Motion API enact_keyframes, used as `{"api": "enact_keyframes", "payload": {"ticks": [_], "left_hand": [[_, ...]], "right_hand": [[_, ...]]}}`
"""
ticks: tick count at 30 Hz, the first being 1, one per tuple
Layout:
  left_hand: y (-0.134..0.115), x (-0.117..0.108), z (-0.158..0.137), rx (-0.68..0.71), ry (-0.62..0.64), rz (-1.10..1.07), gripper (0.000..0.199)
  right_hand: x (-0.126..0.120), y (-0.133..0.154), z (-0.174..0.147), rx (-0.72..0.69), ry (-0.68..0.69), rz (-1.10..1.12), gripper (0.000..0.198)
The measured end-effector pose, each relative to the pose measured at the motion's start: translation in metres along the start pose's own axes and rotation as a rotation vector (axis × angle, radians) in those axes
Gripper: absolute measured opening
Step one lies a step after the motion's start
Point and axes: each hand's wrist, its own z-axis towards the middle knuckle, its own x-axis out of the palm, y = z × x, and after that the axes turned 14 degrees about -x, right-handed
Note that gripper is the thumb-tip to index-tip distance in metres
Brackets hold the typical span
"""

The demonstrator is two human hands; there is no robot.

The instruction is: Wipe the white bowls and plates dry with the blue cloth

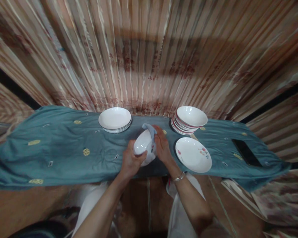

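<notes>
Tilted above the front part of the table, a white bowl (142, 142) is gripped at its left rim by my left hand (131, 158), thumb on the near side. My right hand (161, 142) is closed on a light blue cloth (150, 128) and presses it against the bowl's right side. Part of the cloth is hidden behind my right fingers. A white plate with flower prints (193, 155) lies just right of my right wrist, which wears a bracelet.
A stack of white plates (115, 119) stands at the back left. Several red-rimmed bowls (191, 116) are stacked at the back right. A black phone (246, 152) lies farther right on the teal tablecloth (69, 158). Pleated curtains (144, 59) hang behind the table.
</notes>
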Motion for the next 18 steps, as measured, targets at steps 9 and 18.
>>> {"api": "enact_keyframes", "payload": {"ticks": [9,18], "left_hand": [[0.005,-0.005,0.002,-0.012,0.013,-0.122,0.037],[0.001,-0.005,0.001,-0.003,0.014,-0.026,0.032]], "right_hand": [[0.014,0.055,-0.004,-0.354,0.292,-0.328,0.042],[-0.001,0.009,-0.001,-0.094,0.063,-0.111,0.043]]}}
